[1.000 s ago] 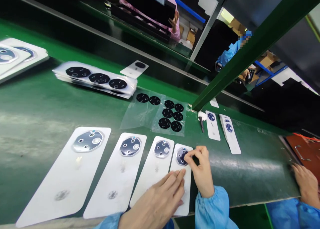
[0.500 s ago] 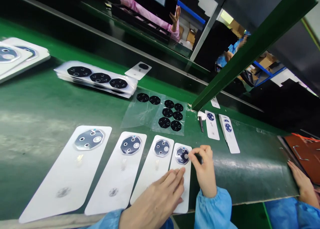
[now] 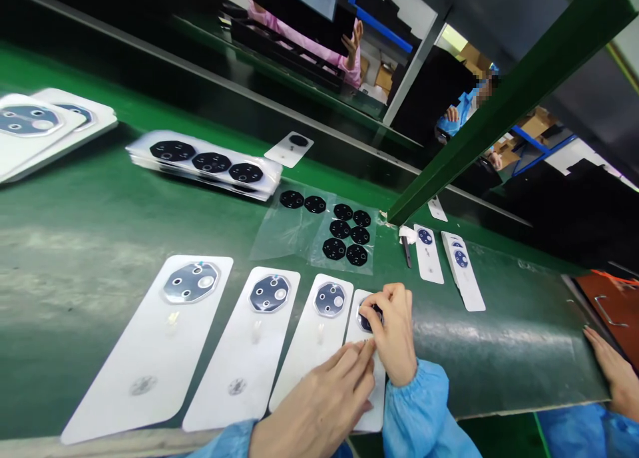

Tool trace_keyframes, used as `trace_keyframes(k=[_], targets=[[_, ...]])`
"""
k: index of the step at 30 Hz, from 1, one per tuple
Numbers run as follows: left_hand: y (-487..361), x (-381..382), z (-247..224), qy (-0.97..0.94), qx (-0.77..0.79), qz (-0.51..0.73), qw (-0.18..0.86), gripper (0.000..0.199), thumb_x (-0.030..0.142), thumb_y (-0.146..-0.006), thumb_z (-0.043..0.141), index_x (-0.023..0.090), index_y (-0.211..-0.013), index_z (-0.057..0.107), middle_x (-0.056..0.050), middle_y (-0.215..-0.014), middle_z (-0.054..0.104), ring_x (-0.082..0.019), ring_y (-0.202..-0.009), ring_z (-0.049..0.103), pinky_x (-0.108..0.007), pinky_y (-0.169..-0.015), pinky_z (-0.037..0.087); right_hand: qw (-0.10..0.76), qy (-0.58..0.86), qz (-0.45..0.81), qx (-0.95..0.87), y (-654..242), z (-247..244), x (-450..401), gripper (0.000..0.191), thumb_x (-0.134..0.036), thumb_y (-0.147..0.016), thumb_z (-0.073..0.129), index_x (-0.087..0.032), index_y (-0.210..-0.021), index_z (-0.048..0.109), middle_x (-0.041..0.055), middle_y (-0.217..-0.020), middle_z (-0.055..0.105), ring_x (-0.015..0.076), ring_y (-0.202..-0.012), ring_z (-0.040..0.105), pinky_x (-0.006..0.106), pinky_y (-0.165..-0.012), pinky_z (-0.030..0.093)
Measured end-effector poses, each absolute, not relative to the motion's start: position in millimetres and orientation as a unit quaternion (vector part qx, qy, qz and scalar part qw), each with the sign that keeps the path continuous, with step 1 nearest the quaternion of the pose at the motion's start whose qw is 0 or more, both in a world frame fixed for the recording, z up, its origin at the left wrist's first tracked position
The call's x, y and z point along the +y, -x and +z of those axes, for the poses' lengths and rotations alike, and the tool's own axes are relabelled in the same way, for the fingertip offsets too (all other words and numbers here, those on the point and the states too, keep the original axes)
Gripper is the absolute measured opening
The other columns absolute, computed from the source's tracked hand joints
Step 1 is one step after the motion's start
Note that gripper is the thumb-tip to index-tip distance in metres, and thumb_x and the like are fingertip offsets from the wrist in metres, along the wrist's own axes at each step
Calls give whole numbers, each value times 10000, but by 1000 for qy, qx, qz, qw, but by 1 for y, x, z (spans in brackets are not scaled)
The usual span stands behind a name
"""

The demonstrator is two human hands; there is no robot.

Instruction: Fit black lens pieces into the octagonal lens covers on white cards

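Note:
The rightmost white panel [image 3: 375, 405], shaped like a phone back cover, lies in front of me with a dark octagonal camera sticker [image 3: 368, 320] near its top. My left hand [image 3: 322, 395] rests on this panel, fingers stretched out side by side. Over the sticker bends my right hand [image 3: 395, 335], thumb and index finger pinched together at its upper part; whatever is between them is too small to make out. To the left lie three similar panels in a row: one close by [image 3: 308, 355], a middle one [image 3: 239, 358] and a larger-looking one [image 3: 144, 345], each with an octagonal sticker.
Behind the row, clear sheets [image 3: 294, 235] carry several black octagonal stickers. A stack of sticker sheets [image 3: 204, 162] and stacked panels [image 3: 90, 122] stand farther left. Right of the green post [image 3: 499, 118] lie a black tool [image 3: 407, 251] and more panels [image 3: 466, 278]. A co-worker's hand [image 3: 612, 371] rests at the right edge.
My right hand has moved left, from the sticker's right edge to over its upper part, still pinched. My left hand stays on the panel. The whole view has shifted slightly.

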State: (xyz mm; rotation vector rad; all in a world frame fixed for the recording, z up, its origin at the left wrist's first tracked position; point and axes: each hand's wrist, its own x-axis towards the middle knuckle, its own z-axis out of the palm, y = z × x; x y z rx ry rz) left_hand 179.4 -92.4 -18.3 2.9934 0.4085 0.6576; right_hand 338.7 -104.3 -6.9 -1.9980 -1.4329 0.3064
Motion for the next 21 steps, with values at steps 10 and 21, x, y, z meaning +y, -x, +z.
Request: trace_keyframes(k=[10, 21], targets=[[-178, -91, -18, -970, 126, 206, 3, 279, 290, -927, 431, 102, -1079, 571, -131, -1214, 603, -240, -1056, 567, -358, -924, 376, 325, 769, 106, -540, -343, -5, -103, 130, -208, -855, 545, -233, -746, 611, 24, -884, 435, 221, -908, 432, 387, -847, 363], [-180, -93, -19, -972, 124, 199, 1, 265, 276, -928, 427, 103, -1066, 572, -140, -1197, 605, -243, -1066, 566, -368, -945, 353, 298, 769, 79, -560, -336, -2, -101, 148, -156, -848, 544, -222, -734, 611, 21, -867, 423, 210, -874, 428, 364, -813, 378]])
